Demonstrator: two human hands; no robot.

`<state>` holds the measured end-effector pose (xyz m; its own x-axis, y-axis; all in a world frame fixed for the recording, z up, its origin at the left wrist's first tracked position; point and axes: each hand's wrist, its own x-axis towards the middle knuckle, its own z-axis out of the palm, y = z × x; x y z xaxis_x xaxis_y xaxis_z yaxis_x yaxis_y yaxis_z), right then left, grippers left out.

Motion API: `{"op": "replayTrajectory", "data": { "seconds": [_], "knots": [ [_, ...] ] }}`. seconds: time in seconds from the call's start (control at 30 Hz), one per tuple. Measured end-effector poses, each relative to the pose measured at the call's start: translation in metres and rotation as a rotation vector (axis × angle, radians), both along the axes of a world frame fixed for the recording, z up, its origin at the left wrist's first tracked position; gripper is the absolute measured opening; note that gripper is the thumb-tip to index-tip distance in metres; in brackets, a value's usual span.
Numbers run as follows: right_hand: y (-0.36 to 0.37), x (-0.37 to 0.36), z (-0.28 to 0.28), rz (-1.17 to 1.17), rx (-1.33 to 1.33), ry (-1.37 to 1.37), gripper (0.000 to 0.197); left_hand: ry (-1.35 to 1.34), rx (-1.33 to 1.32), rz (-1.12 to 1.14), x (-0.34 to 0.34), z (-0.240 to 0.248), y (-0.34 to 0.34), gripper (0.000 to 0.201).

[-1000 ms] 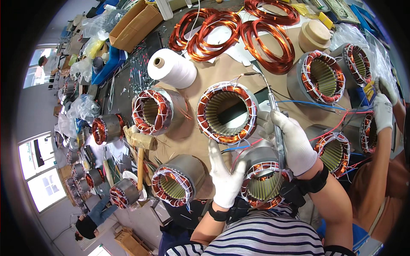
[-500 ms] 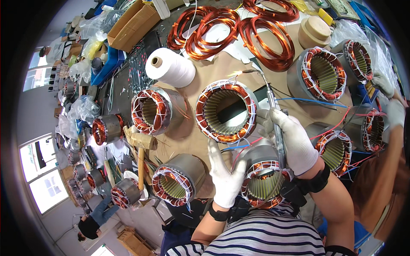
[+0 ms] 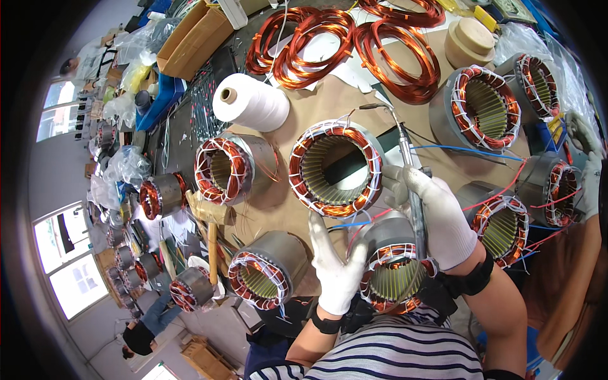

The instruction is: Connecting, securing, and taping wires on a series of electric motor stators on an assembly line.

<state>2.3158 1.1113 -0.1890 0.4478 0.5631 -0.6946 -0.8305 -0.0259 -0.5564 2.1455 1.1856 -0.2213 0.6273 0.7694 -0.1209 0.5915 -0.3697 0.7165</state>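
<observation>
My right hand [image 3: 441,218], in a white glove, is closed around the handle of a gas torch [image 3: 408,158]. The torch's bent neck ends in a dark nozzle beside a short copper wire end on the far rim of an upright motor stator [image 3: 303,193]. No clear flame shows at the nozzle. My gloved left hand [image 3: 335,269] has its thumb and fingers spread, its fingertips against the stator's near rim. Below the torch, between my hands, lies another stator [image 3: 392,235] on its side. Blue and red leads [image 3: 364,223] run between the two stators.
More wound stators [image 3: 269,256] lie around on brown paper. A white thread cone [image 3: 253,104], copper coils [image 3: 396,63] and a tan spool [image 3: 469,43] are at the far side. A wooden-handled hammer [image 3: 212,244] lies left. At right, a co-worker's gloved hands [image 3: 590,183] are near other stators.
The small flame at the torch nozzle is no longer clearly visible. My hands and the torch have hardly moved. The co-worker's hands at right have shifted slightly.
</observation>
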Motion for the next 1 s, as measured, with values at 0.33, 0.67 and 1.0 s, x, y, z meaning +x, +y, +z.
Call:
{"op": "replayTrajectory", "data": {
  "seconds": [0.33,0.67,1.0],
  "knots": [
    [-0.002,0.005,0.009,0.107,-0.030,-0.065,0.029,0.013,0.014,0.001,0.002,0.000,-0.002,0.078],
    [-0.001,0.005,0.007,0.150,-0.057,-0.190,0.029,0.002,0.023,-0.004,0.001,-0.001,-0.002,0.079],
    [-0.008,0.000,-0.014,0.232,-0.074,-0.619,0.034,0.000,0.034,-0.010,-0.002,-0.004,-0.004,0.081]
  ]
}}
